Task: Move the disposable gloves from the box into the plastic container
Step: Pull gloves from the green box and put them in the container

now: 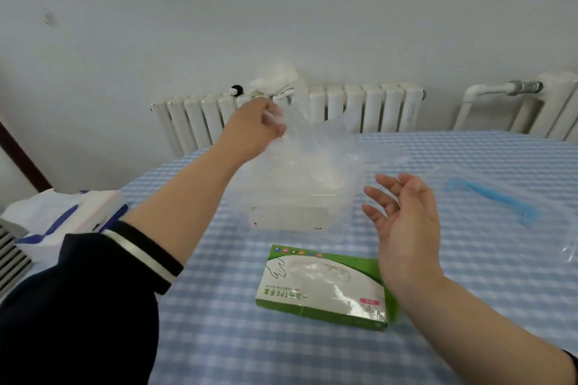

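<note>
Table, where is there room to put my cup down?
Bare cloth lies on the table in front of the green glove box, and far right behind the blue strip. It's crowded around the clear container between both hands.

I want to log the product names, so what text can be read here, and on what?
Glove box: "一次性TPE手套", seen upside down.
Glove box, small line above it: Latin capitals, too blurred to read.
Glove box, pink tag: too small to read.
Plastic container: small marks on its front, unreadable.
Tissue pack: no readable text.
</note>
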`<state>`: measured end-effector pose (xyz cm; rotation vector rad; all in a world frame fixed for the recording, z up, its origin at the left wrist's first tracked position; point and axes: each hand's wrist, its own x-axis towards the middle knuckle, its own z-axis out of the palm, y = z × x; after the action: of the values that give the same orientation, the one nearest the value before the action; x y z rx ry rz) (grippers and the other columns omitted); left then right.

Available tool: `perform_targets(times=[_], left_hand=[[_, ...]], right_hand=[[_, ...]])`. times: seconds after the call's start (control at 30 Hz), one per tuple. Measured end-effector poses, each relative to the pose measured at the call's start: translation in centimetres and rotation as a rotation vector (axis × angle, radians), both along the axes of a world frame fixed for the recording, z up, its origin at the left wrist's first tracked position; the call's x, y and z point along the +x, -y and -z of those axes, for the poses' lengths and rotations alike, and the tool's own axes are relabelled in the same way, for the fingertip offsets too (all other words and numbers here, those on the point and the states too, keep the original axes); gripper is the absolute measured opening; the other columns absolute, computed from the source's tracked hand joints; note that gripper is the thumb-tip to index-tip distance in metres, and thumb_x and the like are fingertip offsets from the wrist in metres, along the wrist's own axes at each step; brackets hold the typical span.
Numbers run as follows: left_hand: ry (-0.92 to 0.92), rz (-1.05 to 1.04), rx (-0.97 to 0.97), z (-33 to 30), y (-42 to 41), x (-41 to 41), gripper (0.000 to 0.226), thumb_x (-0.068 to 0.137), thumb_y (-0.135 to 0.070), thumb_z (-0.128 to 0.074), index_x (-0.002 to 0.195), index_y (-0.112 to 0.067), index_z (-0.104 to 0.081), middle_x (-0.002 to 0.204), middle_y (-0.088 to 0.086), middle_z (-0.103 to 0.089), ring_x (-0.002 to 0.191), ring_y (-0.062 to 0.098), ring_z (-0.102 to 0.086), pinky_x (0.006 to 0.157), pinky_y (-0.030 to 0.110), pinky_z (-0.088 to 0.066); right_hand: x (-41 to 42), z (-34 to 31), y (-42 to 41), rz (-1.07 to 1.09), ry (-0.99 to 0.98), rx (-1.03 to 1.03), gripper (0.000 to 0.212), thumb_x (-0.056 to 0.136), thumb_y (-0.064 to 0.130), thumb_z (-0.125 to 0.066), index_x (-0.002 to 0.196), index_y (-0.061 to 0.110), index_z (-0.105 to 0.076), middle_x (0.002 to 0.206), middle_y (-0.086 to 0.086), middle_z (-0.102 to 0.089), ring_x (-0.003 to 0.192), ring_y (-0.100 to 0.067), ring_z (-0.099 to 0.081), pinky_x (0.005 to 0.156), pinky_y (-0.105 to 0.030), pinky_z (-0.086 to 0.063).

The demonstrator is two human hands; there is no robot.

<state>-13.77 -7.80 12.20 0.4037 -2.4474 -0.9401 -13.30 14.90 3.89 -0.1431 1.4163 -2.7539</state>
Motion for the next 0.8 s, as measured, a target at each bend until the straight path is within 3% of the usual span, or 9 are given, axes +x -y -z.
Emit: perform_targets(times=[0.2, 0.37, 0.57, 0.63, 0.7, 0.8], left_hand=[[0.304, -0.042, -0.288, 1.2, 4.0, -1.7, 0.036, 0.086, -0.021, -0.073, 0.116, -0.017, -0.055, 0.093, -0.002, -0.059, 0.080, 0.016, -0.056, 0.068, 0.029, -0.040], [0.475, -0.062, -0.533, 2.5, 4.8, -1.6, 0.043, 0.084, -0.033, -0.074, 0.112, -0.021, -0.045, 0.096, -0.004, -0.063, 0.086, 0.018, -0.058, 0.067, 0.032, -0.041], [0.384, -0.099, -0.992, 2.3, 4.1, -1.0, 0.047, 0.083, -0.040, -0.074, 0.112, -0.014, -0.047, 0.111, 0.006, -0.048, 0.099, 0.023, -0.047, 0.078, 0.037, -0.047], [0.391, -0.082, -0.979, 1.6, 3.0, -0.8, 0.026, 0.091, -0.031, -0.066, 0.106, -0.015, -0.053, 0.109, 0.005, -0.051, 0.100, 0.024, -0.050, 0.074, 0.035, -0.043], [0.363, -0.035, -0.844, 1.1, 1.7, -0.6, 0.005, 0.097, -0.021, -0.057, 0.100, -0.017, -0.058, 0.107, 0.002, -0.055, 0.096, 0.023, -0.054, 0.073, 0.033, -0.043], [0.188, 0.018, -0.690, 1.2, -0.4, 0.4, 0.016, 0.100, -0.017, -0.049, 0.104, -0.019, -0.064, 0.106, -0.004, -0.059, 0.088, 0.016, -0.057, 0.075, 0.028, -0.046]], right_hand=[[-0.2, 0.3, 0.2, 0.006, 0.028, 0.088, 0.018, 0.105, 0.028, -0.037, 0.101, 0.024, -0.053, 0.093, 0.001, -0.064, 0.076, -0.008, -0.065, 0.062, -0.022, -0.053], [-0.6, 0.4, 0.2, -0.026, 0.027, 0.139, 0.017, 0.105, 0.026, -0.037, 0.101, 0.023, -0.053, 0.093, 0.000, -0.064, 0.073, -0.008, -0.064, 0.060, -0.022, -0.052], [-0.7, 0.9, 0.4, -0.068, -0.003, 0.229, 0.011, 0.103, 0.021, -0.042, 0.101, 0.022, -0.053, 0.092, 0.001, -0.065, 0.073, -0.007, -0.064, 0.061, -0.021, -0.052], [-0.7, 1.1, 0.4, -0.093, -0.053, 0.277, 0.012, 0.103, 0.018, -0.042, 0.100, 0.021, -0.053, 0.089, 0.003, -0.065, 0.074, -0.008, -0.063, 0.062, -0.021, -0.052], [-0.6, 1.2, 0.3, -0.116, -0.130, 0.322, 0.013, 0.102, 0.015, -0.044, 0.097, 0.019, -0.055, 0.083, 0.005, -0.065, 0.073, -0.007, -0.063, 0.063, -0.021, -0.052], [-0.5, 1.2, 0.4, -0.208, -0.290, 0.454, 0.012, 0.097, 0.008, -0.052, 0.093, 0.016, -0.060, 0.076, 0.005, -0.065, 0.069, -0.005, -0.061, 0.064, -0.018, -0.051]])
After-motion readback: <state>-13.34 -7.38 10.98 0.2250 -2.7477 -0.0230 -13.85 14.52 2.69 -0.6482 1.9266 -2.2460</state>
